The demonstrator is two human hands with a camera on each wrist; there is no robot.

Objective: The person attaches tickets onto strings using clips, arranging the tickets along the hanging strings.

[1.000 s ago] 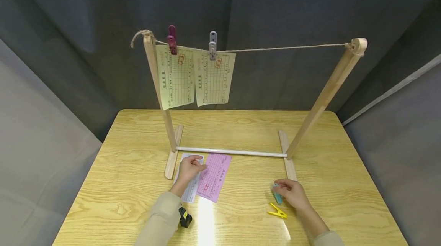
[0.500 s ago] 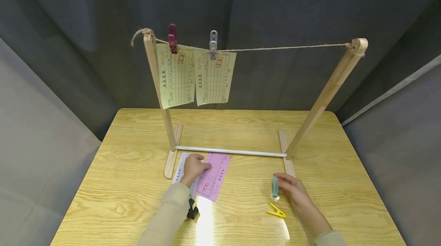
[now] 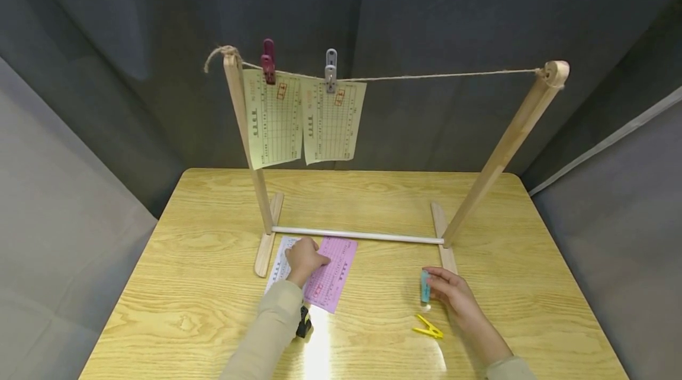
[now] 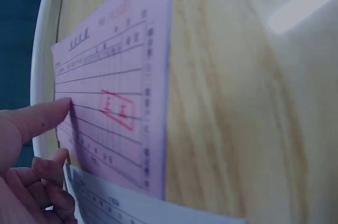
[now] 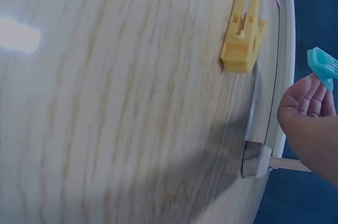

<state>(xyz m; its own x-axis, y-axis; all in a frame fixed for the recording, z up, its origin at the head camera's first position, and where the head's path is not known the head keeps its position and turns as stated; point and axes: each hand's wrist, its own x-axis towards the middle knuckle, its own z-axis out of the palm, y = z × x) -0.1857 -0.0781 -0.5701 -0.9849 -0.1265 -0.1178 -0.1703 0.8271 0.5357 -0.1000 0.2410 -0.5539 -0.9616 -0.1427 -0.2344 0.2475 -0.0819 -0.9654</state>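
Note:
My left hand (image 3: 305, 257) rests over two printed paper slips on the table. Its thumb touches the pink slip (image 3: 337, 267), while the other fingers curl loosely by the edge of the white slip (image 3: 277, 264), which the hand and sleeve partly cover. On the right, my right hand (image 3: 453, 291) holds a teal clothespin (image 3: 425, 286) upright just above the tabletop. In the right wrist view the teal clothespin (image 5: 323, 67) sticks up from the fingertips. A yellow clothespin (image 3: 428, 327) lies below that hand.
A wooden stand (image 3: 503, 149) carries a string (image 3: 442, 76) across its two posts. Two yellowish slips hang there, one under a maroon clothespin (image 3: 268, 62), one under a grey clothespin (image 3: 330, 71). A white rod (image 3: 357, 235) joins the feet behind the loose slips.
My left hand has shifted right and lowered, its thumb now on the pink slip. The right hand has raised the teal clothespin slightly and turned it upright.

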